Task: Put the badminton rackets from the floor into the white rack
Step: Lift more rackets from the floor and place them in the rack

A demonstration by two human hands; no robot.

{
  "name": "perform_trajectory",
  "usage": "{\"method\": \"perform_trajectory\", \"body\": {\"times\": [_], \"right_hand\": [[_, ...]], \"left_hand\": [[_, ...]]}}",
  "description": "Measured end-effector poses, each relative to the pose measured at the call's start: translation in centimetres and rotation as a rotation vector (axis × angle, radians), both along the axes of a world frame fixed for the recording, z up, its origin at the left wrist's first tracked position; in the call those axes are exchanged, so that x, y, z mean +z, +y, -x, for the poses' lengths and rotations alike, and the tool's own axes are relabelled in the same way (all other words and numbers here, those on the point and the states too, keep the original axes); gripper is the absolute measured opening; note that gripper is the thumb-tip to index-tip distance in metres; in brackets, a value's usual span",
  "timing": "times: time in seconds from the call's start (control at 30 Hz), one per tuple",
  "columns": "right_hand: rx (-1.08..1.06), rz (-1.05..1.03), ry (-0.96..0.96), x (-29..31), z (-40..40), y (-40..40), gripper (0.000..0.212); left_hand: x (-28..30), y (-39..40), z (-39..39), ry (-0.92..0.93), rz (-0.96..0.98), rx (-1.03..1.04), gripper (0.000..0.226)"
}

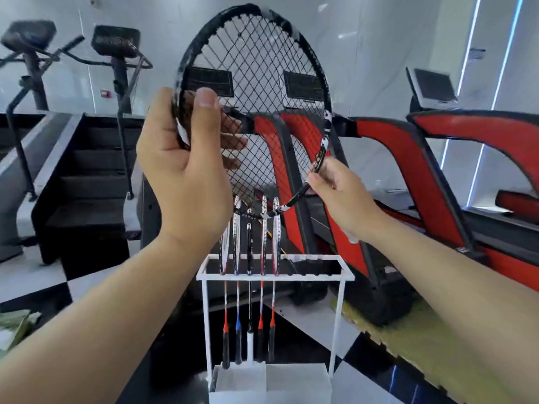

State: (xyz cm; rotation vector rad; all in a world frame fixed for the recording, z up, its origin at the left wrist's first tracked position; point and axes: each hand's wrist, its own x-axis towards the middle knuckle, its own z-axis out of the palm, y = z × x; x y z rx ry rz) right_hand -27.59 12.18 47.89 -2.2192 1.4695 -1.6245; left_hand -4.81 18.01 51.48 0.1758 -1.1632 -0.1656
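Up in front of the camera, a black-framed badminton racket with dark strings point(256, 91) is held head-up in both hands, above the white wire rack point(275, 277). The left hand point(186, 167) grips the left rim of the frame, thumb on the near side and fingers curled behind the strings. The right hand point(341, 193) pinches the lower right rim, where the frame carries white marks, fingers closed on it. Below, the rack stands on a white block base point(271, 383) on the black-and-white checkered floor point(315, 319). Five rackets point(250, 258) already hang in its left slots, heads up, handles down; the slots to the right are free. Behind the rack stand red-and-black treadmills point(408, 170), and far left a dark stair-climber machine point(87, 170).
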Motion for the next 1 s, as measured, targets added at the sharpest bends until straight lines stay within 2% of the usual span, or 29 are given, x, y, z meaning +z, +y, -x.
{"method": "perform_trajectory", "body": {"times": [0.1,0.33,0.53,0.7,0.9,1.0], "right_hand": [[0.047,-0.054,-0.005,-0.1,0.3,-1.8,0.023],[0.094,-0.276,-0.067,-2.4,1.5,-5.3,0.014],[0.028,-0.436,-0.094,-4.1,2.3,-8.5,0.032],[0.022,-0.713,-0.266,-5.6,1.9,-11.9,0.066],[0.191,-0.858,-0.657,-5.7,1.1,-14.1,0.074],[0.232,-0.882,-0.739,-5.4,1.9,-15.0,0.082]], "left_hand": [[0.5,-0.5,0.8,-0.055,-0.016,0.037,0.026],[1.6,-3.4,3.6,-0.147,-0.195,0.029,0.025],[1.5,-8.5,7.7,-0.330,-0.430,0.007,0.034],[-0.1,-13.1,10.7,-0.428,-0.626,0.047,0.037],[-2.0,-17.2,12.6,-0.491,-0.704,0.061,0.044],[-2.3,-18.9,13.6,-0.571,-0.808,0.015,0.039]]}}
